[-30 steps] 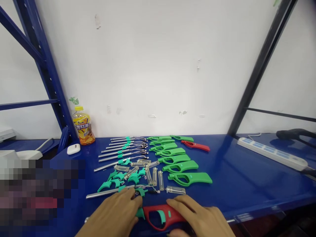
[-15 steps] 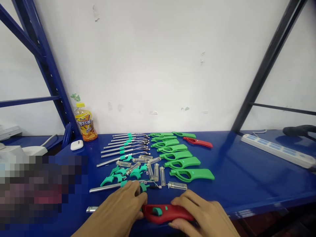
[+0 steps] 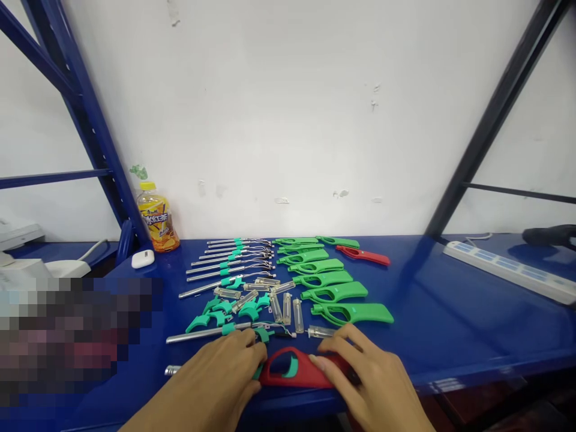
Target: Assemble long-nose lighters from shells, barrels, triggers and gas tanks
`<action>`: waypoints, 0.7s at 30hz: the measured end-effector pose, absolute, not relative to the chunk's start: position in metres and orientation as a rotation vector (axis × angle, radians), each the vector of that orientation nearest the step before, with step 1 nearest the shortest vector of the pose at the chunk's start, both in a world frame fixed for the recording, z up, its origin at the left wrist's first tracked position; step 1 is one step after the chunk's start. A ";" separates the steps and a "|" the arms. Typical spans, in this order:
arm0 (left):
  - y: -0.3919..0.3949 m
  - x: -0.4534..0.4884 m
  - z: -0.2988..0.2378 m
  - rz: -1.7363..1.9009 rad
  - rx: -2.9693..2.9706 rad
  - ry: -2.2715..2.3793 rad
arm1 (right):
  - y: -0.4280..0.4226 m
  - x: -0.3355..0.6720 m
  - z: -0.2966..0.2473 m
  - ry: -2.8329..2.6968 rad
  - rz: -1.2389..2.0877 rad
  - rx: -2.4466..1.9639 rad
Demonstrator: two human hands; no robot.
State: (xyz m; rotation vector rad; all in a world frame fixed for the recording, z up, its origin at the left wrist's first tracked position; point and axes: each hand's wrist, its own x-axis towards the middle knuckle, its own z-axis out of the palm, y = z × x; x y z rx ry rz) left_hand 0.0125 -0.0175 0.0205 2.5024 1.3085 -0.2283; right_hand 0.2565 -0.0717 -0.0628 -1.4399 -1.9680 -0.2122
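**Two hands are gripping a red lighter [image 3: 310, 379] beside sorted parts**

A blue table [image 3: 432, 318] is carrying everything, its near edge running by the red lighter. The right hand [image 3: 375, 372] is wrapping the lighter's right end, thumb lying across it, probably steadying it. The left hand [image 3: 225, 367] is closing narrowly around the left end; its fingertips are mostly hiding, so their exact grip is escaping view. Beyond the lighter, green casings [image 3: 371, 312] are lying in a column, seemingly lined up for lifting singly. Beyond and left of it, metal tubes [image 3: 198, 336] are lying roughly parallel, perhaps so that their wires are all facing one way. Nearer beyond it, clear tanks [image 3: 297, 318] and, farther left, turquoise triggers [image 3: 197, 324] are sitting loosely, apparently needing less order.
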 end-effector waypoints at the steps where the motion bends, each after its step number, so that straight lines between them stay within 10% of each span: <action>1: -0.017 0.013 0.021 -0.221 2.506 1.312 | -0.071 0.256 -0.063 -1.966 -0.219 -1.444; 21: -0.020 -0.007 0.000 0.273 2.941 0.893 | -0.082 0.268 -0.054 -1.858 -0.548 -1.271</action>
